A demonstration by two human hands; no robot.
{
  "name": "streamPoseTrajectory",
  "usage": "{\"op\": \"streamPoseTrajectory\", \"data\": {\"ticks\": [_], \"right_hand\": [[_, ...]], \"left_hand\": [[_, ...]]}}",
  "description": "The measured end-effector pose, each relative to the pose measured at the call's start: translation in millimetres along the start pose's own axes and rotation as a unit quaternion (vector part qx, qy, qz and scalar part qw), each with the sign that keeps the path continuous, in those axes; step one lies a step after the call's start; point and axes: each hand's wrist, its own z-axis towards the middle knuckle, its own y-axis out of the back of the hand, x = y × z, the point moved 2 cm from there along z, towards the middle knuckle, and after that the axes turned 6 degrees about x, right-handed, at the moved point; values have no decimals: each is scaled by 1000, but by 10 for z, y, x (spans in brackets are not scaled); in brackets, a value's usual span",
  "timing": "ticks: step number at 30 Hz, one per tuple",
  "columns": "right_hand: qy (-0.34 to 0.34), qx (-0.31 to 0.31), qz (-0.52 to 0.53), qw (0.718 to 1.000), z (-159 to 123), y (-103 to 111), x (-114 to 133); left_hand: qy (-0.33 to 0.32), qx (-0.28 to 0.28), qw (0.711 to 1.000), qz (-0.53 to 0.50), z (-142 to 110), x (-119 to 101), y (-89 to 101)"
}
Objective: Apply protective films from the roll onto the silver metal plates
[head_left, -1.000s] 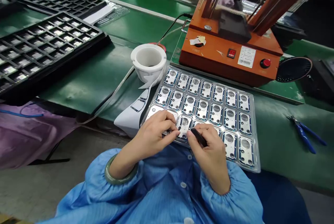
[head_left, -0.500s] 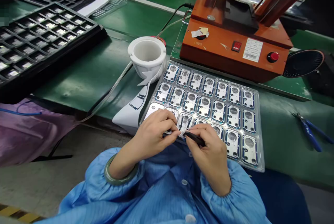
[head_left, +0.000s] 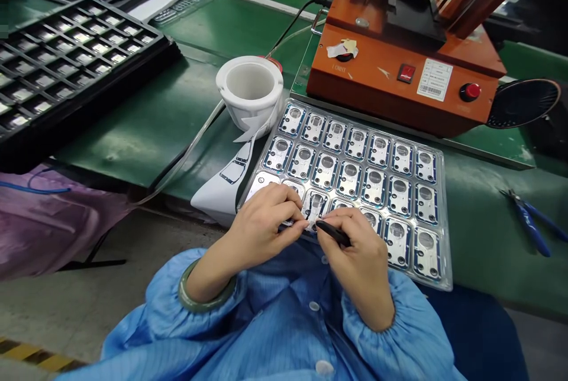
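A clear plastic tray [head_left: 445,221] holds rows of small silver plates with dark blue edges. My right hand [head_left: 357,251] is closed around a black pen-like tool [head_left: 332,232], its tip hidden at the fingertips. Over the tray's front left part, my left hand [head_left: 268,224] has thumb and forefinger pinched together at the lower edge of one silver plate [head_left: 315,206]; whatever lies between them is too small to make out. A thin dark strip lies across that plate. Both sets of fingertips almost meet there.
Left of the tray stands a white sticker roll [head_left: 249,88], its loose backing strip [head_left: 217,191] hanging down with dark die-cut pieces. An orange machine [head_left: 399,73] stands behind the tray. Blue-handled pliers [head_left: 528,221] lie right. Black compartment trays [head_left: 84,55] occupy the left.
The view has shifted slightly, so the tray and machine appear a little farther right. Both hands keep nearly the same pose at the same silver plate.
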Motion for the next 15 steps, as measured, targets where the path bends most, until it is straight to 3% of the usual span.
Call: {"op": "streamPoseTrajectory", "data": {"ticks": [15], "right_hand": [[-6, 4, -21, 1000, -5, 1, -5]], "left_hand": [[-5, -12, 1000, 19, 3, -2, -15]]}}
